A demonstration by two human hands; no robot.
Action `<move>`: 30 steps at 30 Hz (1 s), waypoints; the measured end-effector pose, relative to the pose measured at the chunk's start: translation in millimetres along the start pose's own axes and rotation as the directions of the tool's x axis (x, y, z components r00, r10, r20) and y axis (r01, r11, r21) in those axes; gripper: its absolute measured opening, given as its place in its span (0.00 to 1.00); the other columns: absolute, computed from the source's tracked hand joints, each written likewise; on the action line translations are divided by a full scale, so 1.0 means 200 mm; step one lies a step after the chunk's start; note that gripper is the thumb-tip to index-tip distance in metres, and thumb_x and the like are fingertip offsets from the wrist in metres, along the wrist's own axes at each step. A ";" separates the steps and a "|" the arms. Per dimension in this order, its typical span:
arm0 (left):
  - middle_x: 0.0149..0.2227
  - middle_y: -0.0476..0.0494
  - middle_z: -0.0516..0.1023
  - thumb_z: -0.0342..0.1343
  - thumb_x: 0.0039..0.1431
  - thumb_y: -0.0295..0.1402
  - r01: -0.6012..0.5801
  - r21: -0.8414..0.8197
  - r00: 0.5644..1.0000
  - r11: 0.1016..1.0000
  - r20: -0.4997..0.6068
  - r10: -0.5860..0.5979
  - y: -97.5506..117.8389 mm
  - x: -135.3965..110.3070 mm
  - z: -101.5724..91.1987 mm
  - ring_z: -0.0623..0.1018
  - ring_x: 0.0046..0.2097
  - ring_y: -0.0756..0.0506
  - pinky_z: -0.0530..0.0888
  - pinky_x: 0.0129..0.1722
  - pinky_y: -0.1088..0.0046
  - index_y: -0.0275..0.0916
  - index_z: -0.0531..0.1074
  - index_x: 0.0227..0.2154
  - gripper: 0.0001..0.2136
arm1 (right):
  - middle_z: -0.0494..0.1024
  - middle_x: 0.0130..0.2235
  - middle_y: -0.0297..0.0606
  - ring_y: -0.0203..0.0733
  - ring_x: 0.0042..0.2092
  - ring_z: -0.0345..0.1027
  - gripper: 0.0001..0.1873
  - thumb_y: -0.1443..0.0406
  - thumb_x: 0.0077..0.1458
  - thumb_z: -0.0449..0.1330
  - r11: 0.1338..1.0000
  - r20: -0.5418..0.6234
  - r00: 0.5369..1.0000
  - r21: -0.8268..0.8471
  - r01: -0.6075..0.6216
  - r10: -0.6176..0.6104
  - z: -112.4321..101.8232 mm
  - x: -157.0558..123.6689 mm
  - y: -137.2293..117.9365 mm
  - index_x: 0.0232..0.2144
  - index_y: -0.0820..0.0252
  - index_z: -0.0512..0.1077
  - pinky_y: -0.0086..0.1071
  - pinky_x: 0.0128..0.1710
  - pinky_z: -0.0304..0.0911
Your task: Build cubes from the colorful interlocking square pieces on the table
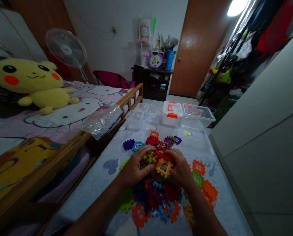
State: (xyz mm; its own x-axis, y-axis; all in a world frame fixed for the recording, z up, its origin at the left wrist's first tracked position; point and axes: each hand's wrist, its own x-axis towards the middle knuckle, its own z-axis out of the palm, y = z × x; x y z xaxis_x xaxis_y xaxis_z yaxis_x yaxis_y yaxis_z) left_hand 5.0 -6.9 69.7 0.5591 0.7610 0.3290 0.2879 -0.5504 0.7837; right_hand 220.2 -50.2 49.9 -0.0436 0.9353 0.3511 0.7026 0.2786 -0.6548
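Observation:
Over a heap of colourful toothed plastic building pieces [158, 193], both hands work close together. My right hand [182, 167] is closed around a yellow window piece [164, 167], with red pieces directly behind it. My left hand [136, 165] curls around small yellow-green pieces [150, 158], its thumb reaching toward the yellow one. Whether the pieces in the two hands are joined, I cannot tell. A blue window piece [137, 146] and a purple piece [129, 144] lie beyond my left hand. Orange pieces [210, 190] and a green window piece [197, 179] lie right of my right arm.
Open clear plastic boxes [134, 120] and a lidded box with orange clasps [172, 113] stand at the table's far end, beside a larger clear box [197, 115]. Left is a bed with a wooden rail [87, 139] and a yellow plush toy [48, 88]. A white cabinet [264, 131] borders the right.

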 end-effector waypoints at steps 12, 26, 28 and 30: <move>0.69 0.31 0.46 0.71 0.29 0.56 0.064 0.448 0.990 0.892 0.085 -0.114 -0.17 -0.57 -0.08 0.50 0.67 0.21 0.60 0.59 0.36 0.51 0.44 0.68 0.62 | 0.59 0.64 0.48 0.54 0.65 0.52 0.35 0.52 0.55 0.61 0.991 0.218 0.966 -0.028 -0.133 0.136 -0.04 -0.07 -0.01 0.62 0.52 0.59 0.54 0.63 0.52; 0.68 0.33 0.47 0.63 0.50 0.31 0.087 0.312 0.996 0.946 -0.038 -0.079 -0.16 -0.39 0.07 0.54 0.67 0.30 0.61 0.62 0.43 0.48 0.42 0.67 0.46 | 0.56 0.66 0.45 0.45 0.67 0.47 0.44 0.76 0.45 0.57 0.980 0.361 0.920 0.177 0.094 -0.153 0.11 -0.02 -0.18 0.65 0.57 0.54 0.45 0.67 0.47; 0.68 0.34 0.49 0.60 0.52 0.29 0.110 0.288 0.992 0.951 -0.089 -0.088 -0.17 -0.38 0.08 0.54 0.68 0.32 0.60 0.63 0.45 0.48 0.43 0.67 0.43 | 0.59 0.64 0.44 0.43 0.66 0.51 0.42 0.78 0.44 0.55 0.973 0.341 0.924 0.205 0.108 -0.174 0.12 0.01 -0.20 0.63 0.57 0.56 0.43 0.67 0.49; 0.67 0.35 0.49 0.57 0.53 0.27 0.129 0.253 0.988 0.959 -0.120 -0.101 -0.19 -0.38 0.08 0.53 0.68 0.34 0.58 0.64 0.46 0.47 0.43 0.67 0.41 | 0.61 0.63 0.42 0.42 0.65 0.54 0.40 0.78 0.46 0.55 0.962 0.337 0.920 0.245 0.119 -0.200 0.12 0.04 -0.23 0.62 0.55 0.58 0.41 0.66 0.50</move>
State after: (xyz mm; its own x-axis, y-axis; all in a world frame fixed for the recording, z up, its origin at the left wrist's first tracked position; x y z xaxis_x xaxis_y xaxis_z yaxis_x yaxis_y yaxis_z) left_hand -36.0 -48.9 7.3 0.4296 0.8486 0.3088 0.5448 -0.5162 0.6608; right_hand 169.9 -50.6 66.1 -0.4200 0.8785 0.2278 0.4966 0.4326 -0.7525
